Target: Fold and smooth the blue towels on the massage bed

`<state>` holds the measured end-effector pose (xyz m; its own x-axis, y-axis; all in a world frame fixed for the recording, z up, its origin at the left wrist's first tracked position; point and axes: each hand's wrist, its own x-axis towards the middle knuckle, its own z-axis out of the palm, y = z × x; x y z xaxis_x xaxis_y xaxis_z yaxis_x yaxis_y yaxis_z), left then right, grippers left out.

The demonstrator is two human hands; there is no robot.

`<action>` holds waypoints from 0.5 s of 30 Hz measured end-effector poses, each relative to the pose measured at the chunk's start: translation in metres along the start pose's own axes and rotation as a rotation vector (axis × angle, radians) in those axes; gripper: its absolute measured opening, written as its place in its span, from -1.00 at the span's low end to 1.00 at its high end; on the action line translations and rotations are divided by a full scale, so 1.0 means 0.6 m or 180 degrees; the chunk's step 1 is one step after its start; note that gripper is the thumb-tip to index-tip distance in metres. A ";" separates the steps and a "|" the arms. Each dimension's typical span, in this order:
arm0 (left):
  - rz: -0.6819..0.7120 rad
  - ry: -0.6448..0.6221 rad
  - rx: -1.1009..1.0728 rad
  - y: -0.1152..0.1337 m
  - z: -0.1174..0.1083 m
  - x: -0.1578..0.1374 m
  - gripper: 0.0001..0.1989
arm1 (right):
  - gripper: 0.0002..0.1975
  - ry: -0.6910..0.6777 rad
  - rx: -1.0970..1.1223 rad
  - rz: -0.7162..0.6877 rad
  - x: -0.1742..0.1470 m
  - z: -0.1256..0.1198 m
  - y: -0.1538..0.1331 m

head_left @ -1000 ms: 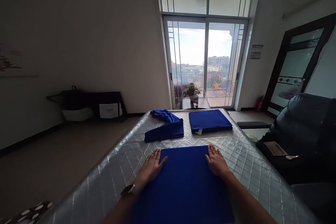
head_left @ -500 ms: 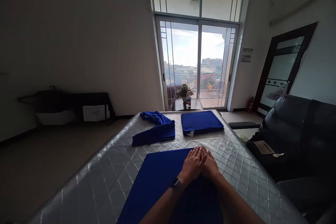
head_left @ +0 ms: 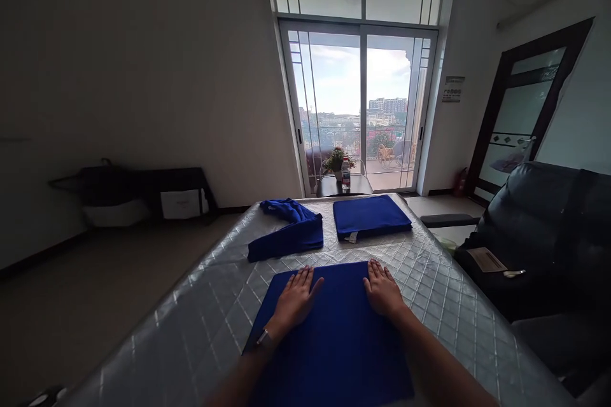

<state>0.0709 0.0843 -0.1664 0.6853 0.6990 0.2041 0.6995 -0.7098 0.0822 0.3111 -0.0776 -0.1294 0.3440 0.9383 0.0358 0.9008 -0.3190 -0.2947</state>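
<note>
A blue folded cloth [head_left: 334, 331] lies flat in front of me on a silver quilted mattress [head_left: 200, 311]. My left hand [head_left: 296, 296] rests palm down near its far left corner, fingers stretched out, with a watch on the wrist. At the far right corner my right hand [head_left: 383, 289] also lies flat with its fingers extended. Beyond the hands, a neatly folded blue cloth [head_left: 372, 216] with a small white tag sits at the right. To its left is a loosely bunched blue garment [head_left: 291, 232], one long narrow part stretched toward the left.
Along the right side stands a black leather sofa [head_left: 539, 235] with a brown card on it. Past the mattress, a small dark table [head_left: 329, 187] holds a bottle [head_left: 345, 175] and a potted plant [head_left: 338, 160]. Dark bags [head_left: 138, 194] lie by the left wall.
My hands were together near the cloth's far right corner. My left hand has moved left across the cloth, and the two are now apart. The view has shifted slightly.
</note>
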 end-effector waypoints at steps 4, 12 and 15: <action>-0.0406 0.0158 -0.0028 -0.094 -0.006 -0.031 -0.30 | -0.30 0.0017 -0.0147 -0.0043 0.003 0.005 0.004; -0.0611 0.0154 -0.0106 -0.083 -0.024 -0.044 -0.13 | -0.30 0.0060 -0.0355 -0.0048 0.010 0.013 0.013; -0.0613 0.0248 -0.0098 -0.079 -0.025 -0.045 -0.14 | -0.30 0.0045 -0.0402 -0.0032 0.008 0.010 0.010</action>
<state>0.0161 0.0980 -0.1609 0.5211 0.8141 0.2564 0.8088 -0.5670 0.1564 0.3166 -0.0743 -0.1370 0.3379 0.9398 0.0519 0.9301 -0.3249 -0.1715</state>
